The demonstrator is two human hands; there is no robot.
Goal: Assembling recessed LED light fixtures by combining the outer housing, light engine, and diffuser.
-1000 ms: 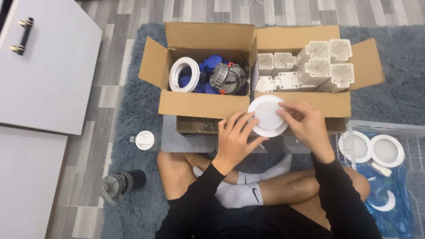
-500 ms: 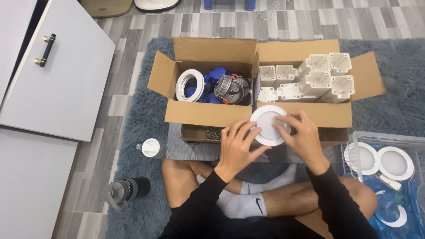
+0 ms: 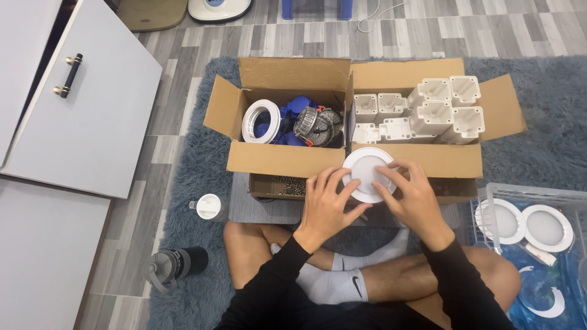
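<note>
1. While the person sits cross-legged on the grey rug [image 3: 202,183], both hands hold one round white light disc [image 3: 367,173] just in front of the boxes.
2. Left hand [image 3: 327,205] grasps the disc's left edge, fingers curled round the rim.
3. Right hand [image 3: 411,195] grips the right edge, fingers spread over the face.
4. Dark bottle [image 3: 173,266] lies left of the knee; small white cup [image 3: 209,206] stands a bit further up.
5. Clear bin [image 3: 492,189] at the right holds two more white discs [image 3: 524,223].
6. Left cardboard box [image 3: 284,160] holds a white ring [image 3: 261,121], blue parts, and a metal piece [image 3: 316,125].
7. Right cardboard box [image 3: 446,162] is packed with white plastic housings [image 3: 428,113].
8. White cabinet door [image 3: 85,104] with a dark handle sits far left.
</note>
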